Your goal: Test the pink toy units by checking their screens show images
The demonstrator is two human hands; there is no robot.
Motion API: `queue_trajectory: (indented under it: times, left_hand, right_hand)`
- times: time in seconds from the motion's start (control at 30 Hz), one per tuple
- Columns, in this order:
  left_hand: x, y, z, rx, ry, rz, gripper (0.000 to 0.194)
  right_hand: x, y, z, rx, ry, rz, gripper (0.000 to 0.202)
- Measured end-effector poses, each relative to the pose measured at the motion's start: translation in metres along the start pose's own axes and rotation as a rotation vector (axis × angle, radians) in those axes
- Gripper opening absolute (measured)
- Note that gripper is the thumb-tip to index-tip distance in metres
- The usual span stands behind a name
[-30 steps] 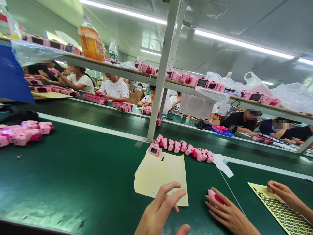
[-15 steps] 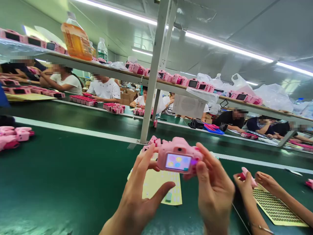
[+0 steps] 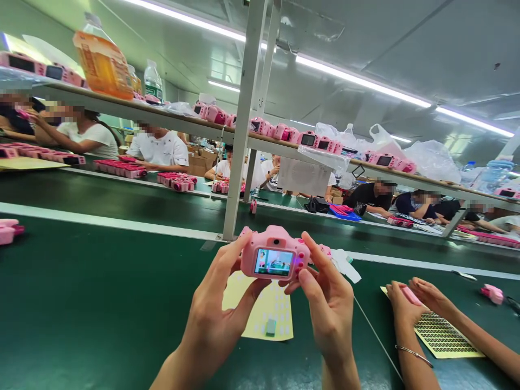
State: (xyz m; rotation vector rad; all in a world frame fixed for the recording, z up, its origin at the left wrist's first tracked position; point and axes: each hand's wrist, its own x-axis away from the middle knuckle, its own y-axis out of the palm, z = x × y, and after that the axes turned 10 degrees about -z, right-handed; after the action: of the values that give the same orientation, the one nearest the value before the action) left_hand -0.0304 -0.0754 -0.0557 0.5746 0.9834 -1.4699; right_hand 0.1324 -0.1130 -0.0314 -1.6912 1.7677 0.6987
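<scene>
A pink toy camera (image 3: 260,249) is held up above the green table, its lit screen facing me and showing a live picture of the room. My left hand (image 3: 221,303) grips its left end, index finger along the top and thumb under the lower edge. On the right end, my right hand (image 3: 331,303) has its index finger at the top and its thumb by the red buttons. Below the camera lies a yellow sticker sheet (image 3: 280,311) with a small grey-green block (image 3: 271,327) on it. Pink camera parts behind are partly hidden.
At right, a co-worker's hands (image 3: 414,303) hold a pink piece over a sheet of black labels (image 3: 447,336). A metal post (image 3: 239,135) rises ahead, bearing a shelf (image 3: 280,142) lined with pink cameras and bottles. Several people sit across the belt.
The camera's screen has gone from coloured menu icons to a live picture. My left thumb has closed onto its lower edge. Both hands and camera have shifted left in view.
</scene>
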Motion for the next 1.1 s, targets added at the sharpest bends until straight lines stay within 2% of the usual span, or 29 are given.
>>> queue_trajectory:
  times: [0.57,0.67,0.73,0.83,1.0,1.1]
  left_hand:
    - [0.001,0.006,0.000,0.039,-0.011,0.012,0.060]
    - [0.002,0.004,-0.003,0.038,-0.051,-0.003,0.063]
    - [0.001,0.004,-0.010,0.044,-0.120,-0.057,0.063]
    - [0.000,0.008,-0.033,0.067,-0.225,-0.182,0.056]
    - [0.018,0.030,-0.093,0.099,-0.382,-0.340,0.045]
    - [0.036,0.042,-0.122,0.078,-0.471,-0.376,0.042]
  right_hand:
    - [0.000,-0.007,0.003,0.004,-0.030,-0.042,0.046]
    - [0.001,-0.002,0.004,-0.032,0.039,0.022,0.043]
    - [0.001,0.001,0.009,-0.038,0.119,0.060,0.041]
    - [-0.002,0.002,0.036,-0.047,0.256,0.070,0.043]
    - [0.008,-0.002,0.120,-0.069,0.465,0.119,0.059]
    - [0.025,-0.002,0.163,-0.078,0.577,0.092,0.046]
